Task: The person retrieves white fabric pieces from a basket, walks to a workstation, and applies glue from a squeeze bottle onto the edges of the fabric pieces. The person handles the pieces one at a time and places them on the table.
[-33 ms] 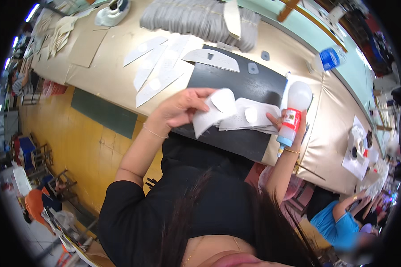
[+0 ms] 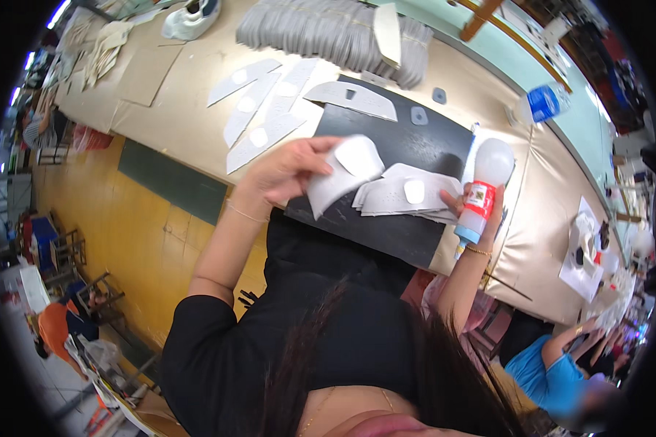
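My left hand (image 2: 293, 169) pinches a white curved panel (image 2: 346, 175), like a shoe-upper piece, with a small white patch on it. It is lifted and tilted beside a fanned stack of similar white panels (image 2: 386, 193) on a black board (image 2: 372, 234). On the stack's top panel lies a white patch (image 2: 414, 191). My right hand (image 2: 494, 211) is wrapped round a squeeze glue bottle (image 2: 481, 197) with a red label and light blue cap, its nozzle pointing down. Fingers of that hand touch the stack's right end.
Several white panels (image 2: 266, 135) with patches lie left of the board; another panel (image 2: 353, 98) lies at its far edge. Behind stands a long row of grey pieces (image 2: 321, 33). A white shoe (image 2: 191, 20) and a blue-labelled plastic bottle (image 2: 543, 103) are farther off. Co-workers sit nearby.
My left hand has drawn the held panel slightly left, away from the stack. My right hand still holds the glue bottle. The whole view has shifted a little.
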